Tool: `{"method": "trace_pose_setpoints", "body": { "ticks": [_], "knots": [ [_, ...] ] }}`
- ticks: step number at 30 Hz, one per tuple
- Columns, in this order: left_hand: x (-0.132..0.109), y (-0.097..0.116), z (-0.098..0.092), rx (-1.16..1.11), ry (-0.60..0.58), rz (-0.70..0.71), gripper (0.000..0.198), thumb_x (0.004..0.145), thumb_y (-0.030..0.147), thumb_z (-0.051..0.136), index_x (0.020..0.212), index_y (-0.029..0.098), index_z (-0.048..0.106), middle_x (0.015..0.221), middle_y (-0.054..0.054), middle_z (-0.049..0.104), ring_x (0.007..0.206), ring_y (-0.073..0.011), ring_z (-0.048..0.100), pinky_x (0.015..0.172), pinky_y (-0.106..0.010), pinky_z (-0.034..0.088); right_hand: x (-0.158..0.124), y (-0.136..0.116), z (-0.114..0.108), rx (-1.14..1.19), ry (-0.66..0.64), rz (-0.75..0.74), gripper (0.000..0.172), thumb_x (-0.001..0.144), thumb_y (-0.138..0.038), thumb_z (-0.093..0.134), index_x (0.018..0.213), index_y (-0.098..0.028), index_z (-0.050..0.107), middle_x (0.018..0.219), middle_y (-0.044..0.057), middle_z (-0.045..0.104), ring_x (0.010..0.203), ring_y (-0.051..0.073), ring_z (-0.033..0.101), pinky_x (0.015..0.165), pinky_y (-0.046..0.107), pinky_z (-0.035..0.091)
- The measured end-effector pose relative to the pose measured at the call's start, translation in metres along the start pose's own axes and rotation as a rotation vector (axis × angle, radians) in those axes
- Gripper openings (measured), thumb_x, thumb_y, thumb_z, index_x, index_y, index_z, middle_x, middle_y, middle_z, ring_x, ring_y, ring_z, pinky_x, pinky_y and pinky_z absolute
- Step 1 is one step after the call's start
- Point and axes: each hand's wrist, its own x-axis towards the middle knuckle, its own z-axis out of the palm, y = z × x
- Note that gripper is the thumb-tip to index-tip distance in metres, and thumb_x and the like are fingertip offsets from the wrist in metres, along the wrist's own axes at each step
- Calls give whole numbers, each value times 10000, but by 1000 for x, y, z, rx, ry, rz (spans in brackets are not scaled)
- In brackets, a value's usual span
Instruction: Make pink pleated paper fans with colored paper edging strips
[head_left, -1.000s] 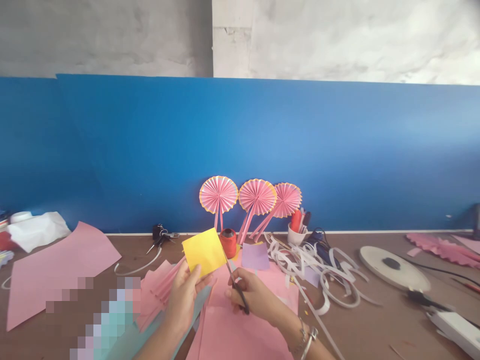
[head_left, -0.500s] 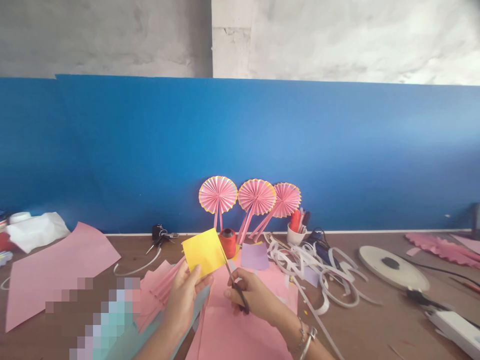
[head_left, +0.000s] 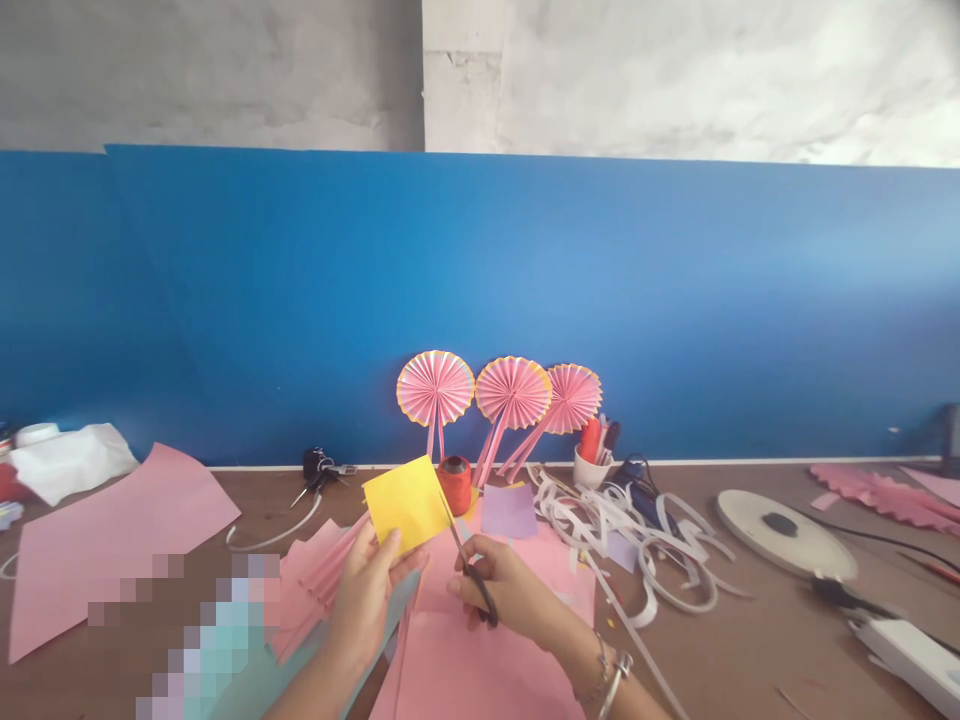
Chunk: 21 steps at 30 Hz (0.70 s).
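Note:
A yellow paper square (head_left: 405, 503) is pinched between the thumb and fingers of my left hand (head_left: 373, 590). My right hand (head_left: 504, 585) grips black-handled scissors (head_left: 480, 590), whose blades point up and left along the yellow paper's right edge. Below both hands lie large pink paper sheets (head_left: 480, 665). Folded pink paper (head_left: 319, 575) sits just left of my left hand. Beyond the scissors are a purple paper square (head_left: 509, 511) and a red spool (head_left: 455, 486).
Three pleated pink fans (head_left: 513, 392) stand against the blue panel (head_left: 300, 280). White strips (head_left: 652, 560) tangle at the right, near a white cup (head_left: 591, 468) of tools. A pale disc (head_left: 784, 535) and power strip (head_left: 911, 655) lie farther right; pink paper (head_left: 112, 545) lies left.

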Motion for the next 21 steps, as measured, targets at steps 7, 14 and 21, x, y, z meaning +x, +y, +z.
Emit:
{"method": "trace_pose_setpoints", "body": {
  "ticks": [7,14,21],
  "knots": [
    [1,-3,-1,-6,1,26,403,691,361,718,1045,226,582,1151,-70,647,1047,-270,622,836,-379,528,1,3,0,-2,3,-9,319,700,-421,672,829,-199,483,516,-66,562,451,107,558,398,179,336],
    [2,-4,-2,-13,-5,18,394,701,349,712,1056,236,584,1137,-55,651,1059,-261,616,861,-380,520,3,5,1,-13,17,-7,298,699,-401,669,819,-202,484,513,-70,557,442,103,553,392,173,328],
    [3,-6,-4,-26,-8,18,432,706,353,718,1089,226,562,1115,-61,654,1051,-255,620,880,-378,518,1,1,2,-22,32,-12,281,701,-382,669,801,-200,479,481,-80,528,418,98,534,387,170,311]
  ]
}}
